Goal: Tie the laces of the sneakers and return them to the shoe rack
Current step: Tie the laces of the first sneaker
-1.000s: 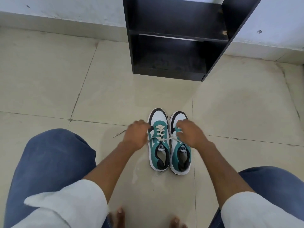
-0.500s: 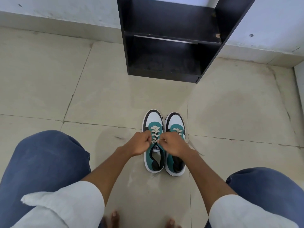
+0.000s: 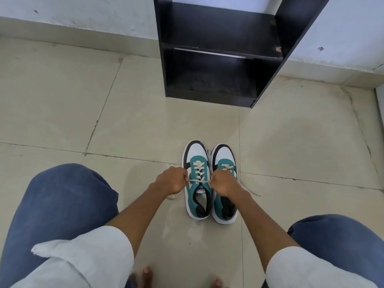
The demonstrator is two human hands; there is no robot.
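Two teal, white and black sneakers stand side by side on the tiled floor, toes pointing away from me. The left sneaker (image 3: 197,163) has cream laces (image 3: 199,181) stretched taut across its tongue. My left hand (image 3: 172,180) pinches one lace end at the shoe's left side. My right hand (image 3: 223,183) pinches the other end and covers part of the right sneaker (image 3: 225,154). A loose lace (image 3: 250,190) of the right sneaker trails on the floor to the right. The black shoe rack (image 3: 220,50) stands against the wall beyond the shoes, its shelves bare.
My knees in blue jeans (image 3: 62,204) frame the shoes left and right, with white sleeves (image 3: 87,258) over them. My bare toes (image 3: 146,274) show at the bottom edge. A white wall (image 3: 83,13) with a beige skirting runs behind the rack.
My hands came together over the left sneaker's laces, then drew slightly apart, pulling the lace taut between them. The view shifted a little.
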